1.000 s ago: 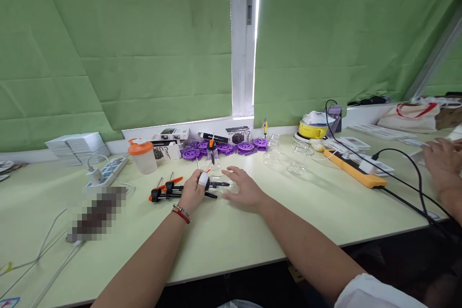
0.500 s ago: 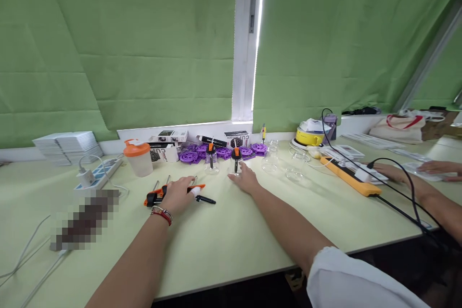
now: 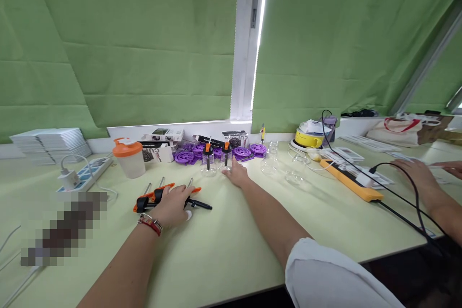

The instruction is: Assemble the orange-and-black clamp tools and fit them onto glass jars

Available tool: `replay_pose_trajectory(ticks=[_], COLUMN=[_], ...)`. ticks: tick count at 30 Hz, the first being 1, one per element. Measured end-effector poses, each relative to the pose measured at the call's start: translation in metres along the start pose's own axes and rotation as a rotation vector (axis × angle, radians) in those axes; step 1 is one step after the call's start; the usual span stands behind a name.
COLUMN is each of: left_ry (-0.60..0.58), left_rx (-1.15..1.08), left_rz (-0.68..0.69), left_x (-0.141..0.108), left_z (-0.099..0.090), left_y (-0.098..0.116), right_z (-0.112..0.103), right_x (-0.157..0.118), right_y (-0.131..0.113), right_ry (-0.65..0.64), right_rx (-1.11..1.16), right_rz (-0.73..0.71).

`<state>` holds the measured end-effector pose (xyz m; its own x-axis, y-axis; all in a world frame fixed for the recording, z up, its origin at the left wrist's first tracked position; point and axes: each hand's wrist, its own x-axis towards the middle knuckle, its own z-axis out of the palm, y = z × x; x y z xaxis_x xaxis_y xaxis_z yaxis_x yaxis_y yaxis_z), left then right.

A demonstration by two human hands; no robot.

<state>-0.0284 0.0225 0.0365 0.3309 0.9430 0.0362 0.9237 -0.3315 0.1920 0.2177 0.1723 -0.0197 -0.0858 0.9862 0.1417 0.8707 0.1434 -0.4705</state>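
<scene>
My right hand (image 3: 237,173) reaches forward with thumb and fingers closed around the lower part of a small clear glass bottle (image 3: 225,164). This bottle stands upright and has a black-and-orange top with a black stem inside. Just left of it stands a matching glass bottle (image 3: 208,168). Nearer to me, my left hand (image 3: 172,206) is curled over several black-and-orange pieces (image 3: 144,203) with thin metal rods, lying on the table. A black stem (image 3: 202,205) sticks out to the right from under its fingers. The palm hides how firmly it grips.
Purple plastic holders (image 3: 186,157) and boxes (image 3: 160,153) line the wall. An orange-lidded shaker cup (image 3: 130,166) and a white power strip (image 3: 86,175) stand left. Clear glassware (image 3: 269,161), a yellow pot (image 3: 308,139) and an orange power strip (image 3: 353,183) are right, beside another person's hand (image 3: 418,178).
My right hand has shifted left with the glass bottle, closer to the matching bottle. My left hand has drawn slightly towards me over the black-and-orange pieces. The camera view has turned a little.
</scene>
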Motion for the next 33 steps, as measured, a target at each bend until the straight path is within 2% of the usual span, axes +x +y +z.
replay_pose_trajectory(ticks=[5, 7, 9, 13, 15, 17, 20, 24, 28, 33], left_ry=[-0.057, -0.045, -0.027, 0.007, 0.029, 0.049, 0.076, 0.097, 0.084, 0.089], left_rx=[0.012, 0.025, 0.029, 0.026, 0.025, 0.018, 0.002, -0.060, -0.208, -0.363], left_rz=[-0.044, -0.020, 0.009, 0.044, 0.067, 0.087, 0.108, 0.096, 0.110, 0.083], left_x=[0.000, 0.001, 0.002, 0.005, 0.007, 0.008, 0.011, 0.011, 0.012, 0.014], left_z=[0.000, 0.000, 0.001, 0.003, 0.005, 0.007, 0.011, 0.015, 0.022, 0.033], left_y=[0.000, -0.001, -0.001, 0.002, 0.004, 0.007, 0.012, 0.021, 0.027, 0.028], right_z=[-0.002, -0.004, -0.009, -0.030, -0.040, -0.047, -0.049, -0.047, -0.049, -0.049], right_x=[-0.006, -0.010, -0.015, -0.026, -0.030, -0.032, -0.030, -0.023, -0.022, -0.033], right_y=[0.006, 0.008, 0.015, 0.046, 0.066, 0.084, 0.101, 0.110, 0.112, 0.101], right_ry=[-0.027, 0.031, 0.183, 0.642, 0.760, 0.803, 0.784, 0.583, 0.493, 0.550], right_rx=[-0.058, -0.074, -0.103, -0.182, -0.186, -0.160, -0.054, 0.069, 0.104, 0.168], right_rz=[-0.054, -0.077, -0.094, -0.042, -0.043, 0.007, 0.205, 0.371, 0.419, 0.347])
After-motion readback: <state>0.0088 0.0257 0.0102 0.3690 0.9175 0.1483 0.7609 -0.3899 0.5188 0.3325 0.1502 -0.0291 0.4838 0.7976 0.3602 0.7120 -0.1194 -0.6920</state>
